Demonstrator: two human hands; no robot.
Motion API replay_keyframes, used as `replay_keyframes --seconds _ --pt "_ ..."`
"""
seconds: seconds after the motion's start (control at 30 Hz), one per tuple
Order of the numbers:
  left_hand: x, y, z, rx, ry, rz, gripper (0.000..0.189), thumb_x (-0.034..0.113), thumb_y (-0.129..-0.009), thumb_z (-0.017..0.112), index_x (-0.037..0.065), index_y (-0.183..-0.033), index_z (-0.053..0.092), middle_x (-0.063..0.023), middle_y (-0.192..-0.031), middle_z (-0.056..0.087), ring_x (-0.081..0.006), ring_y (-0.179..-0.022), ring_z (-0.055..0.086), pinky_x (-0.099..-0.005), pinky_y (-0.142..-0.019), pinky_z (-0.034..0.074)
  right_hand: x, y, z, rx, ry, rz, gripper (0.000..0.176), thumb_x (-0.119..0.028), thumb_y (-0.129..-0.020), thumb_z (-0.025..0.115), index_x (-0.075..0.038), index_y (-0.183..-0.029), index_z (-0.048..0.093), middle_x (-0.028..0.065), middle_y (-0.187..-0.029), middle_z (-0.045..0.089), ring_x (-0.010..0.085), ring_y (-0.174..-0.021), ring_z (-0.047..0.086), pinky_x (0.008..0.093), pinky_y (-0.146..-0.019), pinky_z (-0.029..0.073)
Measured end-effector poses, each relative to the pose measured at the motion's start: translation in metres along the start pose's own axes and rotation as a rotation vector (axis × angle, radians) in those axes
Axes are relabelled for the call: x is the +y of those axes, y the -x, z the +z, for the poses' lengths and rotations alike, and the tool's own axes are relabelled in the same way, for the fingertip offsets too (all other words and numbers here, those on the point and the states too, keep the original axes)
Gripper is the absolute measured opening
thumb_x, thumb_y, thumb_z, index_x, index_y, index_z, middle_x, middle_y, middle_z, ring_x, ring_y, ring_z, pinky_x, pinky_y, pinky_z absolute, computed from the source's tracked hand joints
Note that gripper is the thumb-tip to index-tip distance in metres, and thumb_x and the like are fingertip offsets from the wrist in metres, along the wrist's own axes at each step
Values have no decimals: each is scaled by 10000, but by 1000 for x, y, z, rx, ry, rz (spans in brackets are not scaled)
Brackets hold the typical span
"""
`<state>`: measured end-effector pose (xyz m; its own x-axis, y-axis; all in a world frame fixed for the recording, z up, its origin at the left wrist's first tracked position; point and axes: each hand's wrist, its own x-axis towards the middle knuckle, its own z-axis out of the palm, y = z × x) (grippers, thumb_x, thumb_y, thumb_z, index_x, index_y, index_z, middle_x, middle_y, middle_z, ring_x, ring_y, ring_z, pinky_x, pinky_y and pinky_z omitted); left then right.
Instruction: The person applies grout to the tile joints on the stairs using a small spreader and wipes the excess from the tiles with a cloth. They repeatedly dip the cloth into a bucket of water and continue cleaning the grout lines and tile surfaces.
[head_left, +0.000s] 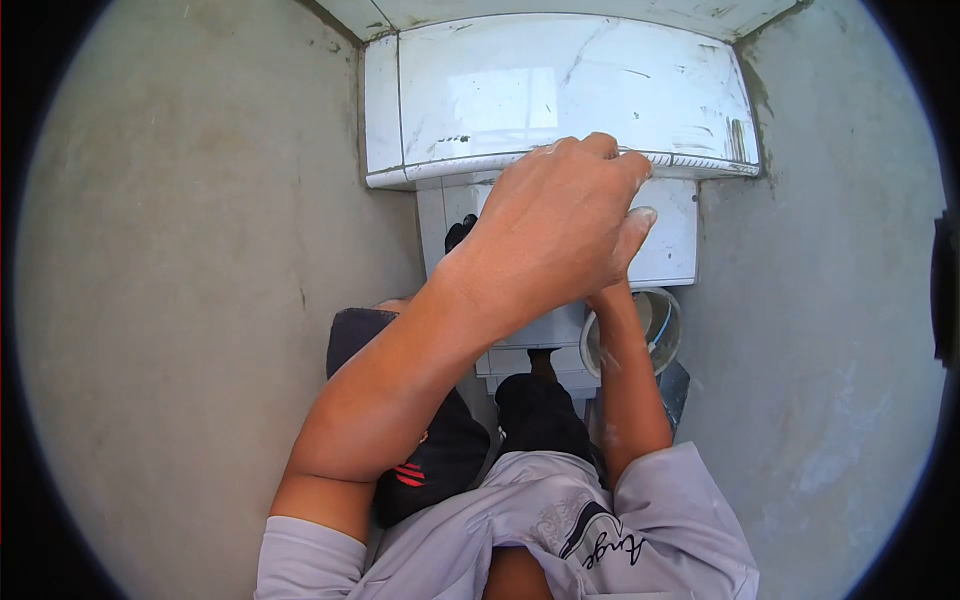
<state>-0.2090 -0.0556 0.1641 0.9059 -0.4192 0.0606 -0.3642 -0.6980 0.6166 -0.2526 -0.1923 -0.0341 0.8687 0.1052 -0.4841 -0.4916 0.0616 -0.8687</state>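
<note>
My left hand (555,225) is raised in front of me with its back to the camera. Its fingers are curled, and the fingertips rest at the front edge of a white tiled ledge (560,85); whatever lies under the palm is hidden. White dust coats the knuckles. My right forearm (625,390) rises from the lower right and passes under the left hand, which covers the right hand. Below the ledge, a white tiled face (670,245) drops toward smaller tiled steps.
A round bucket (672,345), smeared grey inside, stands on the floor just right of my right forearm. Bare grey cement walls (200,250) close in on both sides. My dark trouser legs and a dark object (355,335) fill the narrow floor below.
</note>
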Motion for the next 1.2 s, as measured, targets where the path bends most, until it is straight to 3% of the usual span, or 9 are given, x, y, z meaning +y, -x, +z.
replay_keyframes --seconds 0.1,0.27,0.47,0.57,0.67,0.77,0.97,1.03,1.2 --pt "-11 12 14 -191 -89 -69 392 263 -911 708 1 -1201 680 -202 -1051 689 -392 -974 672 -453 -858 545 30 78 -69 125 -310 115 497 -136 -956 649 4 -1418 530 125 -1227 669 244 -1120 651 371 -980 522" --pt "-32 3 24 -367 -121 -212 515 328 -939 709 7 -1334 629 -234 -1271 667 -357 -1112 674 -418 -958 526 163 144 -204 530 -151 158 528 -36 -934 601 14 -1450 498 136 -1302 650 223 -1121 642 346 -973 504" --pt "-78 -12 40 -285 -294 -307 599 398 -956 694 40 -1423 578 -241 -1383 614 -374 -1301 579 -446 -1083 461 204 166 -235 341 43 294 456 -43 -927 622 46 -1372 571 146 -1266 665 217 -1121 633 333 -979 491" --pt "-102 -9 45 -254 -298 -350 642 426 -955 688 45 -1452 548 -257 -1389 603 -404 -1344 537 -458 -1119 430 235 152 -235 755 -363 170 443 -56 -931 625 61 -1356 583 149 -1267 675 224 -1149 624 344 -986 488" --pt "-129 -16 54 -264 -413 -337 708 448 -959 678 31 -1497 482 -271 -1498 495 -421 -1413 457 -470 -1141 409 325 142 -259 741 -80 337 457 -88 -888 659 46 -1323 618 215 -1257 690 297 -1170 651 370 -984 499" --pt "-143 -15 74 -216 -470 -360 747 469 -969 659 18 -1521 437 -295 -1555 411 -423 -1451 403 -463 -1175 366 374 133 -241 344 551 328 450 -105 -830 675 7 -1266 672 284 -1179 697 405 -1134 668 409 -961 520" --pt "-153 -10 81 -370 -348 -502 868 601 -974 568 -34 -1535 382 -317 -1592 330 -430 -1492 329 -429 -1227 288 424 74 -210 126 782 355 425 -138 -764 686 -70 -1181 730 277 -1056 715 449 -1048 677 507 -903 546" --pt "-143 -10 86 -400 -464 -525 914 653 -967 528 -17 -1562 344 -303 -1627 266 -429 -1505 300 -433 -1234 278 439 58 -202 217 814 342 377 -186 -772 703 -63 -1127 736 269 -1042 720 448 -1043 679 509 -896 547" --pt "-133 -21 90 -375 -454 -542 905 663 -961 534 22 -1572 347 -274 -1642 259 -425 -1511 292 -437 -1238 269 454 46 -218 -72 694 255 373 -252 -791 729 -23 -1085 733 269 -1042 724 428 -1044 690 477 -894 551"
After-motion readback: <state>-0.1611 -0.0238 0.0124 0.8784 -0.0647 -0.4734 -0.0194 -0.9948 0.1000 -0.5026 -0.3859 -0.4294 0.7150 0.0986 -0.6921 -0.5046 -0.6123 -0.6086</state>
